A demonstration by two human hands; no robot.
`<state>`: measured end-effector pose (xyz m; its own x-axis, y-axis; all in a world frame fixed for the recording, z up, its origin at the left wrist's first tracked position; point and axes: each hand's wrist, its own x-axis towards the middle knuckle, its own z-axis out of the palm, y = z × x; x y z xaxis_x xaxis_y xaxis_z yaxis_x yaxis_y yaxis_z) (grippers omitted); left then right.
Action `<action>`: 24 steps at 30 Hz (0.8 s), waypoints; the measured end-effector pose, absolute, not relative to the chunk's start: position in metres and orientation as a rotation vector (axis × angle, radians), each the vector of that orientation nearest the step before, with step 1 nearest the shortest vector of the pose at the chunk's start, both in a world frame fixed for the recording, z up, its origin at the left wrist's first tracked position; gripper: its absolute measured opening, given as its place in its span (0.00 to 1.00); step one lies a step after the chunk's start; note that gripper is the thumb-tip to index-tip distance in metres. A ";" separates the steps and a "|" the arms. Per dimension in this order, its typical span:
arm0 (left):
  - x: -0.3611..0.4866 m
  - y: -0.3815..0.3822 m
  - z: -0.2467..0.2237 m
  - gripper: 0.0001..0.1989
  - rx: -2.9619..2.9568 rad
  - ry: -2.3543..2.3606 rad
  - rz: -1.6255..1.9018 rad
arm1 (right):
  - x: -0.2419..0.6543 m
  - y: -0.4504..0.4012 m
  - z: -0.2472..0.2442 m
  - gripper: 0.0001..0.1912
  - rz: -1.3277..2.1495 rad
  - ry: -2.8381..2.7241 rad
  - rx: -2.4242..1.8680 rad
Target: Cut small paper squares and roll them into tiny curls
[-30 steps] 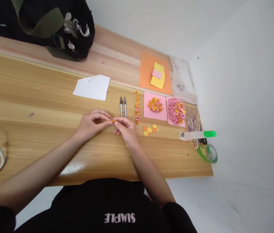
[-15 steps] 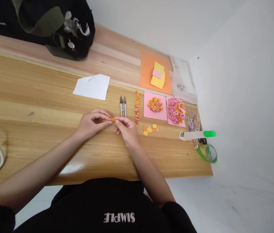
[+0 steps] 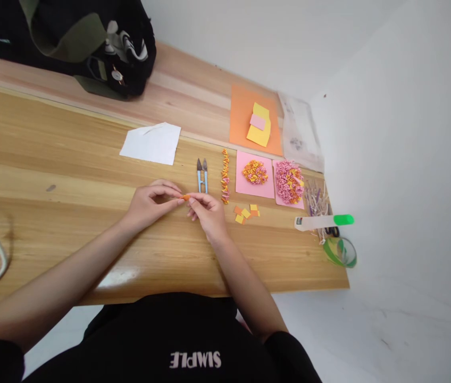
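Between my fingertips is a small orange paper piece (image 3: pixel 185 197). My left hand (image 3: pixel 151 204) pinches its left end, and my right hand (image 3: pixel 207 211) pinches its right end. Just beyond my right hand lie blue-handled thread snips (image 3: pixel 202 175), points facing away. Right of them runs a column of small rolled orange and pink pieces (image 3: pixel 225 175). Small orange and yellow paper squares (image 3: pixel 245 214) lie to the right of my right hand. Two pink sheets hold heaps: an orange-yellow heap (image 3: pixel 255 172) and a mostly pink heap (image 3: pixel 289 182).
White paper (image 3: pixel 151 142) lies beyond my left hand. An orange sheet (image 3: pixel 237 114) with yellow and pink notes is at the back. Glue bottle (image 3: pixel 317 222), paper strips (image 3: pixel 316 199) and green tape roll (image 3: pixel 331 252) are right. Black bag (image 3: pixel 69 48) stands back left; a cable (image 3: pixel 0 250) lies left.
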<state>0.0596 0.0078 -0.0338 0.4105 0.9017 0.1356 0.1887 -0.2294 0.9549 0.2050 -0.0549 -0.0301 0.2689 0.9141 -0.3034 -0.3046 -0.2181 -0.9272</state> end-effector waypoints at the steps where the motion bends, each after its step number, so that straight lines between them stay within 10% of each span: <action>1: 0.060 0.008 -0.033 0.10 1.683 0.965 0.912 | 0.205 -0.055 -0.030 0.06 1.275 -0.641 -1.329; 24: 0.060 0.008 -0.033 0.10 1.650 0.958 0.922 | 0.205 -0.055 -0.027 0.09 1.281 -0.610 -1.322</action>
<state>0.0600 0.0080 -0.0333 0.4013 0.9067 0.1295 0.1640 -0.2102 0.9638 0.2046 -0.0549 -0.0271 0.2723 0.9078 -0.3189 -0.3249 -0.2252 -0.9185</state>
